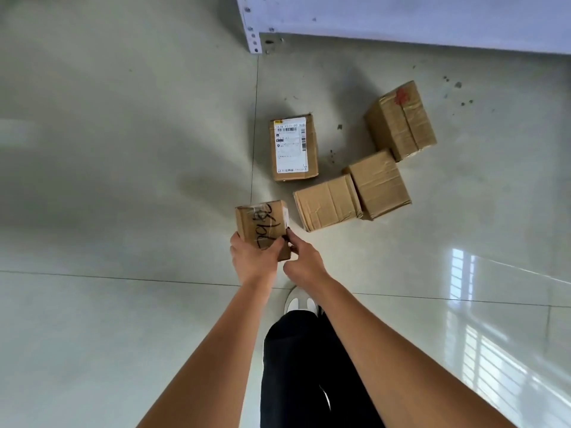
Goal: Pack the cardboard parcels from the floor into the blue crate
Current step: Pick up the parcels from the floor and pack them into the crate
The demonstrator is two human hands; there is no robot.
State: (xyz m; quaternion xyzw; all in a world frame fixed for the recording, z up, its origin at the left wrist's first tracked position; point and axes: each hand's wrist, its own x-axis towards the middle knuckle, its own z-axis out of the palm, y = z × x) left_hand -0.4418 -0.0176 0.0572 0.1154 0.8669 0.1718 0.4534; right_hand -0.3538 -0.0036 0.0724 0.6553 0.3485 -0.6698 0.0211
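A small cardboard parcel with black handwriting (pixel 262 222) is held above the floor in front of me. My left hand (pixel 251 257) grips its near end, thumb across the top. My right hand (pixel 301 257) touches the parcel's right near corner with its fingertips. Four more cardboard parcels lie on the floor beyond: one with a white shipping label (pixel 293 148), a plain one (pixel 327 203), another plain one (pixel 378 183) touching it, and one with a red mark (pixel 401 120). The blue crate is not in view.
A white metal shelf unit (pixel 401 17) stands along the top right, its perforated leg (pixel 251 29) on the floor. My shoe (pixel 301 302) and dark trouser leg (pixel 306 366) are below the hands. The pale tiled floor (pixel 123 180) stretches to the left.
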